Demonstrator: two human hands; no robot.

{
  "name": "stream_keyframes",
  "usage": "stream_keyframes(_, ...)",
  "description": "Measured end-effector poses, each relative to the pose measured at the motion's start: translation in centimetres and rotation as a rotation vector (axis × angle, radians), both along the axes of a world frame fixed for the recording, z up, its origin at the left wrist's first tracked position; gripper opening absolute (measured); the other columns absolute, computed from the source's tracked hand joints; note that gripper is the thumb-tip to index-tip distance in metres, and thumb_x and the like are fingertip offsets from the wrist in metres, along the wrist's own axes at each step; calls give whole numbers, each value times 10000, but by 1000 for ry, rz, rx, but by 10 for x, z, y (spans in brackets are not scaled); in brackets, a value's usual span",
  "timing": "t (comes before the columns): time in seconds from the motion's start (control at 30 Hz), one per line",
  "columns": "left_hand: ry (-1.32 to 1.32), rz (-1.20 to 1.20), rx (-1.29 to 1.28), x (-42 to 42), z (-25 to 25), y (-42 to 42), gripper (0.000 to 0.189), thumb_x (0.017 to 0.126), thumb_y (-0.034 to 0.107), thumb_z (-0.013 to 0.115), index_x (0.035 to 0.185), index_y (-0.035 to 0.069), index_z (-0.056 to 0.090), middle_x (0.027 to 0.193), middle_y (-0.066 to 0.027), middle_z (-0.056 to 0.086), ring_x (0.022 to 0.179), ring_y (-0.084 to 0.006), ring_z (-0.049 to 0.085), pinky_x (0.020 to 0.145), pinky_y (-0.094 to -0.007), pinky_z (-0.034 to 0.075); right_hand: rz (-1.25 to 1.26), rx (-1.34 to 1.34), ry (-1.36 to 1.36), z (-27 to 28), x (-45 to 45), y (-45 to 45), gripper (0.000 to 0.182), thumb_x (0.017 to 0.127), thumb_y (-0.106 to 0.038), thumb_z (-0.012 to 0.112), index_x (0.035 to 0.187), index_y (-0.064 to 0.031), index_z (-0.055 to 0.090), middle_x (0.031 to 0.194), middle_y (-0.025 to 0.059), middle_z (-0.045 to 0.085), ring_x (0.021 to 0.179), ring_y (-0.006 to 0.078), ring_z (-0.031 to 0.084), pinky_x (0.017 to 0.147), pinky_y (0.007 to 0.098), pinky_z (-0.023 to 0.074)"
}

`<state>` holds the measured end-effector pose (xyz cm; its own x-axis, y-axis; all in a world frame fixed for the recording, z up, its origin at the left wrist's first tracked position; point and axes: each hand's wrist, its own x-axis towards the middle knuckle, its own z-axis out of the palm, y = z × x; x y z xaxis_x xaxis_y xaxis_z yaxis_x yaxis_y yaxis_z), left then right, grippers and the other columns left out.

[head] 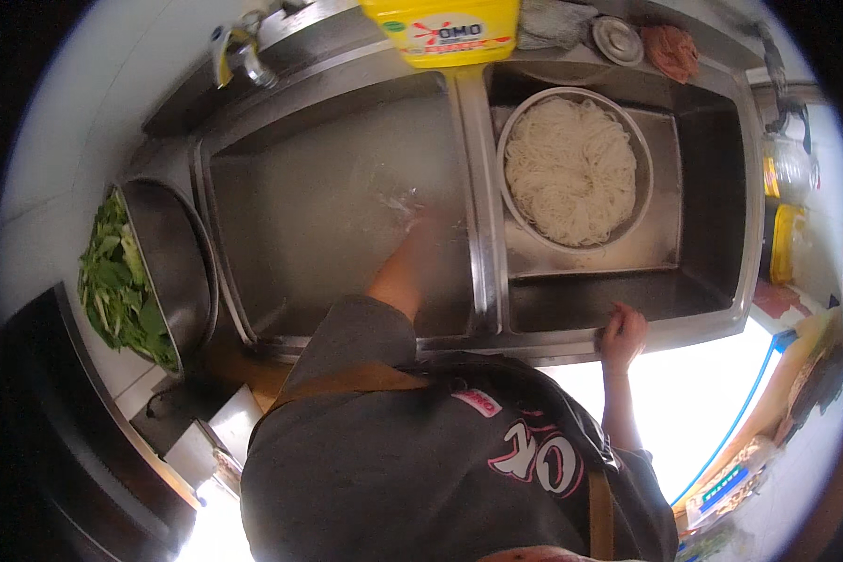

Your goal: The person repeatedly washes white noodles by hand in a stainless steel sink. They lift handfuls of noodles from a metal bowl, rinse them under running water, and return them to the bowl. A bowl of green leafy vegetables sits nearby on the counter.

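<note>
Cloudy water [309, 211] fills the left basin of a double stainless steel sink [479, 211]. My left hand [421, 219] reaches down into this water, which ripples around it. Its fingers are hidden below the surface, along with anything they touch. My right hand [624, 334] rests on the sink's front rim before the right basin, fingers curled, nothing visible in it. Inside that basin stands a round metal bowl or colander [645, 151] holding a mound of thin white noodles [572, 172].
Leafy greens [119, 281] fill a metal bowl [175, 260] left of the sink. Along the back ledge are a yellow OMO container [449, 31], a grey cloth [555, 24], a round lid [617, 41] and a reddish cloth [671, 53]. A faucet [246, 60] stands behind the left basin.
</note>
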<state>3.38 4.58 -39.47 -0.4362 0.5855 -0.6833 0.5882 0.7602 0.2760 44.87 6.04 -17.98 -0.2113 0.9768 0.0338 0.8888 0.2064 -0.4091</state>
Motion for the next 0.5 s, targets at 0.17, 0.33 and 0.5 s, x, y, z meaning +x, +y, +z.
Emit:
stream_keyframes(0.17,-70,-246,-148,37,48,0,560,815,469,581,1160,28,566,1183,-212,553,1065,-349,550,912,-431,418,70,6,-49,-1,2,6,119,821,-83,531,900,-56,616,818,109,611,798,289,573,738,393,437)
stream_keyframes(0.33,-49,-258,219,0,176,5,622,801,531,592,1170,30,564,1169,-216,559,1031,-370,563,912,-452,420,-169,-251,293,-14,-6,19,160,887,-150,544,957,-22,611,857,95,624,853,211,597,770,321,454)
stream_keyframes(0.5,-68,-165,929,-35,354,2,404,797,329,673,1099,70,606,1078,-125,593,1036,-282,512,950,-377,359,528,-131,591,98,-185,83,368,819,-205,649,1133,-34,564,1129,132,586,1082,278,532,935,354,399)
